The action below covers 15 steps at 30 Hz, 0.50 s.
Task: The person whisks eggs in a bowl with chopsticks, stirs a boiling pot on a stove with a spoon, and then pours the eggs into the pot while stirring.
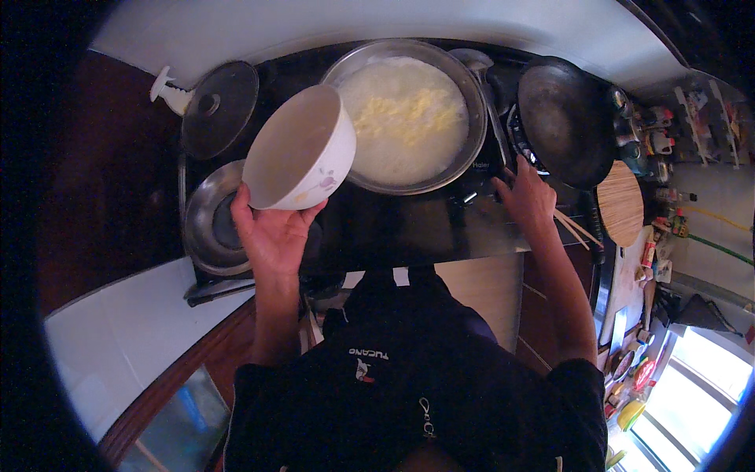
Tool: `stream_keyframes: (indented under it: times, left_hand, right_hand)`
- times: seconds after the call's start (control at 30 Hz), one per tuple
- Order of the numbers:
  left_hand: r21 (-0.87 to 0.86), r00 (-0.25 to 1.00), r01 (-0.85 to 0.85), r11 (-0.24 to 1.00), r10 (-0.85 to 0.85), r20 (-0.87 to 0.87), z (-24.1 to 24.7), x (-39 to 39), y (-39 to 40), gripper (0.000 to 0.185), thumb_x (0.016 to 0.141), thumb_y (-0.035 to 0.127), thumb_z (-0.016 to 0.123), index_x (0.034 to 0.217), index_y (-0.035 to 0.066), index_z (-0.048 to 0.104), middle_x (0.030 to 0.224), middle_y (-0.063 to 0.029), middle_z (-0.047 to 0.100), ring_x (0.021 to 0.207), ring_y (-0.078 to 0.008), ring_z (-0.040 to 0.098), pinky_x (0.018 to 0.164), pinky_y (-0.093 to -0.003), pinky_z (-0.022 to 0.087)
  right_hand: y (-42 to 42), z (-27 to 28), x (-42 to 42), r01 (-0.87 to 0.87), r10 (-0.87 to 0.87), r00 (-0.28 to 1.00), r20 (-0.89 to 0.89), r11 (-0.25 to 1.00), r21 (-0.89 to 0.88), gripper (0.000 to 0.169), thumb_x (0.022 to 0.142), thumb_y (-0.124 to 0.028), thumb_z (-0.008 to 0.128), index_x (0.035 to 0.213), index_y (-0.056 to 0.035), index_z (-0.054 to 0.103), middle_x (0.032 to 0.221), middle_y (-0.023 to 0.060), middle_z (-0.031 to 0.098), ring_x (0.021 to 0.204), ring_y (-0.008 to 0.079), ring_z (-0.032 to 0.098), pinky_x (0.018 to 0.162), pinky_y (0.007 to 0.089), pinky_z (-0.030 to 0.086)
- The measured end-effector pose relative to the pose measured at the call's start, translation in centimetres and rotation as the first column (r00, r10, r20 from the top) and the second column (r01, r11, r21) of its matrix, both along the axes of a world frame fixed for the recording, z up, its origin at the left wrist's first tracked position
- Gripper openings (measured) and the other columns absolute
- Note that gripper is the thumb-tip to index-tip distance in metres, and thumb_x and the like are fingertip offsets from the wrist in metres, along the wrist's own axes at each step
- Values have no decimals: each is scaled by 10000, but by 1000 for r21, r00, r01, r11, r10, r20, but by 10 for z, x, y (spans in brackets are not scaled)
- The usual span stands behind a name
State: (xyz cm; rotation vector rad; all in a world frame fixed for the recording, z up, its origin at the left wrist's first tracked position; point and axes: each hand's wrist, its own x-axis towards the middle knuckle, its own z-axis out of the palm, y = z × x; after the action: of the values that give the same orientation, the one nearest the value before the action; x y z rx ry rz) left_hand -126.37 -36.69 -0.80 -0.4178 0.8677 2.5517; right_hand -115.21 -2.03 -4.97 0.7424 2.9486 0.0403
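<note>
My left hand [272, 236] grips a white ceramic bowl [330, 159] with a printed flower from below. The bowl is tilted and its inside looks empty. Beside it, a wide steel pan [479, 127] on the cooktop holds pale, cloudy liquid with yellow, egg-like strands [407, 115]. My right hand [528, 192] is at the cooktop's right, by the handle end of a steel ladle [492, 109]. A pair of chopsticks [573, 227] juts out by the right wrist; whether that hand holds them or the ladle is hidden.
A dark wok [563, 121] stands on the right burner, with a round slatted wooden mat [619, 203] beyond it. At left are a glass lid [221, 109] and a steel basin [212, 227]. Bottles and jars [660, 141] crowd the far right, near a window [696, 389].
</note>
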Motion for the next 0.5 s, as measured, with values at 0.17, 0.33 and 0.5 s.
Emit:
stream_keyframes:
  times: [0.17,0.33,0.5]
  left_hand:
    - [20,1000,18,1000,-18,5,3,1,-3,579,825,507,419,1253,117,409,1263,-125,454,1130,-333,454,801,-506,472]
    - [68,997,78,995,-76,-26,-3,-1,-4,592,823,538,385,1249,127,413,1252,-105,466,1116,-306,474,768,-477,497]
    - [63,994,112,992,-111,-12,1,-5,0,623,809,561,396,1246,117,416,1240,-105,475,1093,-295,494,762,-462,503]
  right_hand:
    - [2,-11,-19,29,-27,998,52,999,-37,404,779,-322,557,1053,-43,453,779,171,631,711,344,623,652,460,483]
    - [4,0,-23,-19,17,999,27,998,61,257,777,-270,552,899,-60,467,705,152,626,659,334,625,605,439,494]
    - [12,8,-28,-72,75,997,-13,986,149,200,790,-256,544,843,-77,471,670,136,624,639,325,630,571,430,506]
